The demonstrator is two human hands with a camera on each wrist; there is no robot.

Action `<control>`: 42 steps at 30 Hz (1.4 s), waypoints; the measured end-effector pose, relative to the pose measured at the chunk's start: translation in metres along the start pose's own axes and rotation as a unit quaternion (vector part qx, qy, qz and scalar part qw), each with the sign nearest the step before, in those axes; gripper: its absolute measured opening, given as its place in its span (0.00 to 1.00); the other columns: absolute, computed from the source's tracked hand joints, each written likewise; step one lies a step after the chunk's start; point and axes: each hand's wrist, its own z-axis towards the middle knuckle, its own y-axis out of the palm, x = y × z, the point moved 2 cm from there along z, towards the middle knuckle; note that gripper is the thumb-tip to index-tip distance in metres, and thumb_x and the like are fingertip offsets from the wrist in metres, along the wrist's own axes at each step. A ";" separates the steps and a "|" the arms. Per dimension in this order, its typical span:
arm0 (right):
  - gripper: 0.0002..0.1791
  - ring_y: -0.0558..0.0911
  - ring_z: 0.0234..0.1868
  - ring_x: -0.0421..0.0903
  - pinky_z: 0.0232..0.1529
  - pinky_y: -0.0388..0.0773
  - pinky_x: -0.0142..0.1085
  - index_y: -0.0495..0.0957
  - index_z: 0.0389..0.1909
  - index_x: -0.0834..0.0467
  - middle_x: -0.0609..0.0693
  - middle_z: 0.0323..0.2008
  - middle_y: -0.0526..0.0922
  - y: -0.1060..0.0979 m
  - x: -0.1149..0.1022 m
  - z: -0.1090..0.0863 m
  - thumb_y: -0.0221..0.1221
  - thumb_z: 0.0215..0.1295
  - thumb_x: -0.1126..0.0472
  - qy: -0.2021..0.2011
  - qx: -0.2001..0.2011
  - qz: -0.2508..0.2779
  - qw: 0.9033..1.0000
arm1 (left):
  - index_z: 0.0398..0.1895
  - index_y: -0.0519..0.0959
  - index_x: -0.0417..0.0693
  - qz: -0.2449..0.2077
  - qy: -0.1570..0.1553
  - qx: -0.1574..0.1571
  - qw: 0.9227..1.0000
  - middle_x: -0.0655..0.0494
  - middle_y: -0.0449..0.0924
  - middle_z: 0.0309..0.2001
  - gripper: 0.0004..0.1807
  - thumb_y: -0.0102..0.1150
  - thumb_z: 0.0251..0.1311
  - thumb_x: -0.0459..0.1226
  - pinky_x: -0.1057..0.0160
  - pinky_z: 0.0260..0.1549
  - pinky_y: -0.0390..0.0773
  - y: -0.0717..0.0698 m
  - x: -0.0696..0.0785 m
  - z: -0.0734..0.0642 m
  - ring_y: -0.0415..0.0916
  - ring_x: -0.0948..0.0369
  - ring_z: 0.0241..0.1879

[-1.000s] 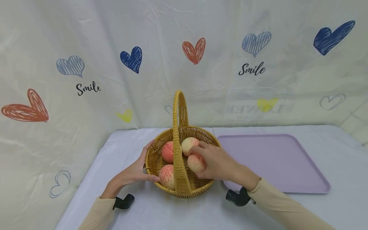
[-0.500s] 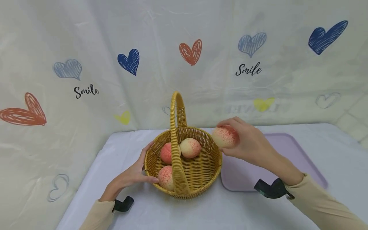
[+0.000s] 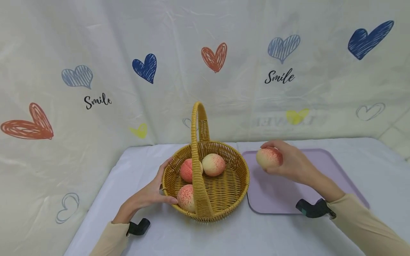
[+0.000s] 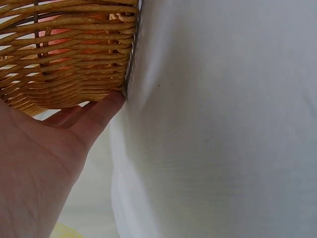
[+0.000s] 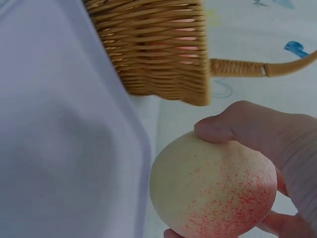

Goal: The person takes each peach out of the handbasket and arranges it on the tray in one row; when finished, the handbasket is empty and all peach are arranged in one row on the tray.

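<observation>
A wicker basket (image 3: 224, 209) with a tall arched handle stands on the table. Inside it lie a pink-red peach (image 3: 186, 170), a pale peach with a red blush (image 3: 213, 164) and a speckled peach (image 3: 185, 197) partly behind the handle. My left hand (image 3: 153, 190) holds the basket's left side, thumb at the rim and fingers along the outer wall; the left wrist view shows fingertips against the wicker near its base. Over the lilac tray (image 3: 307, 197), my right hand (image 3: 293, 163) grips another peach (image 5: 208, 186) between thumb and fingers, apart from the tray surface.
The tray lies right of the basket, its left edge close to the basket's side. A white cloth (image 3: 243, 238) covers the table. Behind hangs a pale curtain (image 3: 179, 85) printed with hearts. A black wrist mount (image 3: 315, 208) sits under the right forearm.
My right hand has lifted a peach out of the basket and carried it right, over the tray, lowering slightly in the last half second. My left hand stays at the basket.
</observation>
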 end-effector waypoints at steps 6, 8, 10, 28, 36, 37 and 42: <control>0.32 0.82 0.52 0.56 0.52 0.78 0.55 0.80 0.57 0.61 0.56 0.53 0.85 0.018 0.012 -0.005 0.77 0.48 0.67 -0.018 -0.043 0.006 0.999 | 0.86 0.33 0.59 -0.005 -0.006 0.002 1.000 0.43 0.32 0.84 0.75 0.82 0.48 0.54 0.27 0.71 0.47 0.002 0.001 0.000 0.39 0.36 0.81; 0.32 0.82 0.53 0.57 0.53 0.77 0.56 0.80 0.56 0.61 0.56 0.52 0.85 0.023 0.013 -0.006 0.77 0.47 0.67 -0.023 -0.053 0.004 0.998 | 0.86 0.33 0.59 -0.005 -0.005 0.000 1.000 0.43 0.32 0.84 0.74 0.81 0.48 0.54 0.27 0.71 0.48 0.002 0.001 0.000 0.40 0.36 0.81; 0.32 0.82 0.53 0.57 0.54 0.77 0.57 0.80 0.56 0.61 0.55 0.52 0.85 0.026 0.014 -0.005 0.77 0.47 0.67 -0.024 -0.059 0.002 0.998 | 0.86 0.33 0.59 -0.003 -0.002 -0.001 1.000 0.43 0.32 0.84 0.74 0.81 0.49 0.54 0.27 0.71 0.49 0.002 0.001 0.000 0.41 0.36 0.80; 0.30 0.82 0.49 0.57 0.47 0.80 0.55 0.80 0.57 0.59 0.62 0.53 0.79 0.035 0.012 -0.002 0.78 0.53 0.60 -0.019 -0.057 -0.006 0.998 | 0.86 0.32 0.60 -0.002 0.005 -0.009 1.000 0.43 0.33 0.84 0.73 0.79 0.51 0.56 0.28 0.68 0.55 -0.002 -0.001 0.000 0.44 0.36 0.80; 0.30 0.80 0.56 0.61 0.55 0.77 0.60 0.80 0.58 0.60 0.63 0.57 0.80 0.036 0.013 -0.001 0.78 0.54 0.59 -0.032 -0.066 0.000 0.997 | 0.86 0.32 0.59 -0.004 0.002 -0.004 1.000 0.44 0.33 0.84 0.73 0.79 0.51 0.56 0.28 0.69 0.54 -0.001 -0.001 -0.001 0.45 0.36 0.80; 0.30 0.80 0.57 0.61 0.55 0.77 0.60 0.80 0.58 0.60 0.63 0.57 0.80 0.037 0.013 -0.001 0.78 0.54 0.59 -0.037 -0.066 0.002 0.997 | 0.86 0.32 0.59 -0.005 0.002 -0.003 1.000 0.44 0.33 0.84 0.73 0.79 0.51 0.56 0.28 0.69 0.54 -0.001 -0.001 -0.001 0.45 0.36 0.80; 0.30 0.80 0.58 0.60 0.57 0.76 0.60 0.81 0.57 0.61 0.59 0.56 0.82 0.040 0.013 0.000 0.78 0.53 0.63 -0.073 -0.070 0.019 0.995 | 0.86 0.32 0.60 -0.005 0.003 -0.002 1.000 0.44 0.34 0.84 0.73 0.79 0.51 0.56 0.29 0.68 0.55 0.000 -0.002 -0.001 0.46 0.36 0.79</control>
